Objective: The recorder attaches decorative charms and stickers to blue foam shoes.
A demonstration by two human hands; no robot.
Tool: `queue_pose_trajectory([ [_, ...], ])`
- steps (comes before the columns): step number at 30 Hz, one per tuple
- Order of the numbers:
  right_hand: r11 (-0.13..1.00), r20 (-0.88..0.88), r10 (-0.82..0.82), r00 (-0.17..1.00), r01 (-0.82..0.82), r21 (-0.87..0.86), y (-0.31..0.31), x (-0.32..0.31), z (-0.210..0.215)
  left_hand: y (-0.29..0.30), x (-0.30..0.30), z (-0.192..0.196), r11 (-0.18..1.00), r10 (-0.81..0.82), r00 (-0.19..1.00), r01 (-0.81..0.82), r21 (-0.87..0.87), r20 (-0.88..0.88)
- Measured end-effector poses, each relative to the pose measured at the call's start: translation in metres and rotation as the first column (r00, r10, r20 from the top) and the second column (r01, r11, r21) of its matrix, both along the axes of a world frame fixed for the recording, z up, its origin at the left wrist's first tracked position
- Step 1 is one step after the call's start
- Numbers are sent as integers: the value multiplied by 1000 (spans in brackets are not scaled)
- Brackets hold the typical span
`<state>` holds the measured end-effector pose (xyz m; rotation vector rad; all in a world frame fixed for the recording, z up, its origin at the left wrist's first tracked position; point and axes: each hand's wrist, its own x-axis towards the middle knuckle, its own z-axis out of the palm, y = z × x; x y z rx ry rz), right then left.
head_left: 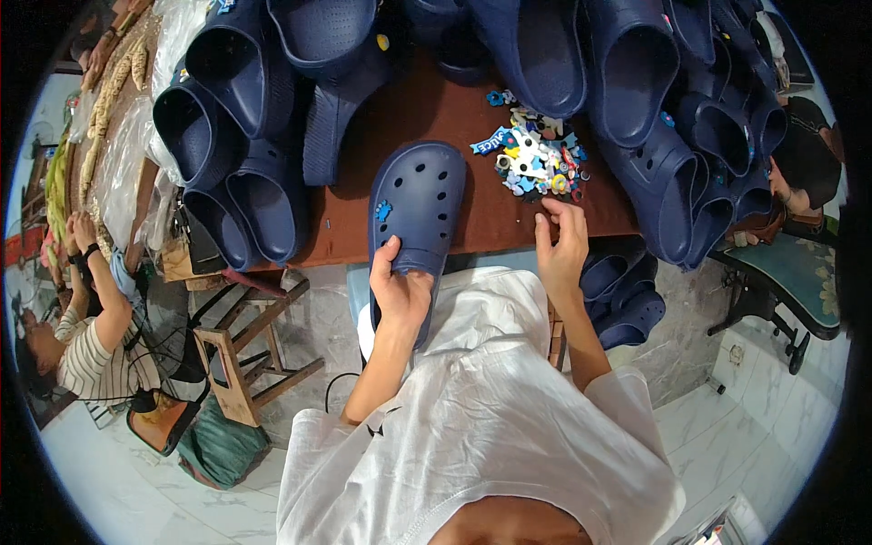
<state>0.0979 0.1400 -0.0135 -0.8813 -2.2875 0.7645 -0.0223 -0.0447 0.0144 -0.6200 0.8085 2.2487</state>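
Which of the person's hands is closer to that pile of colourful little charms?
The right. The right hand is just below the charm pile; the left hand is farther off, lower left, holding a navy clog.

On my feed, the held navy clog looks like smooth moulded foam, mostly matt with a faint sheen. I see glossy, rubbery plastic charms and a surface covered in dull brown cloth. I also make out a bare wooden stool, a creased white cotton-like shirt, shiny crinkled clear plastic and polished floor tiles.
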Motion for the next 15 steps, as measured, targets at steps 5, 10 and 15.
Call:
queue_pose_trajectory([
  [5,998,56,28,998,-32,62,7,-7,-7,-2,-3,-4,1000,-7,1000,6,28,19],
  [10,993,101,63,993,-72,96,8,-15,-10,-2,-2,-7,999,-20,999,21,46,-36],
  [15,992,120,27,992,-42,116,9,-21,-13,-1,-2,-12,993,-76,992,83,78,-97],
])
